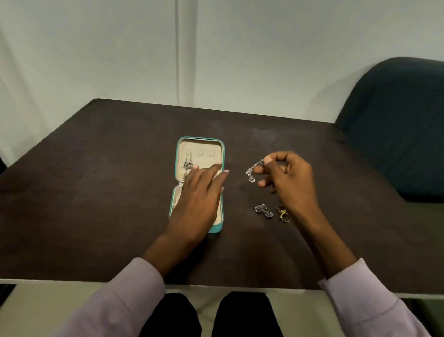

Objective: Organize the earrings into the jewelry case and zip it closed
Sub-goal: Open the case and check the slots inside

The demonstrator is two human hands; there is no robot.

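A small teal jewelry case [201, 140] lies open in the middle of the dark table, cream lining up. One silver dangling earring [188, 164] hangs in its far half. My left hand [199, 196] lies flat over the case with straight fingers, covering most of the near half. To the right of the case, my right hand [288, 181] pinches a second silver dangling earring [252, 172] above the table. A pair of dark silver earrings [264, 211] and gold rings [283, 213] lie on the table under my right wrist.
The dark brown table [105, 198] ends at a pale front edge close to my lap. A dark teal chair [418, 126] stands at the far right corner. A white curtain hangs behind the table.
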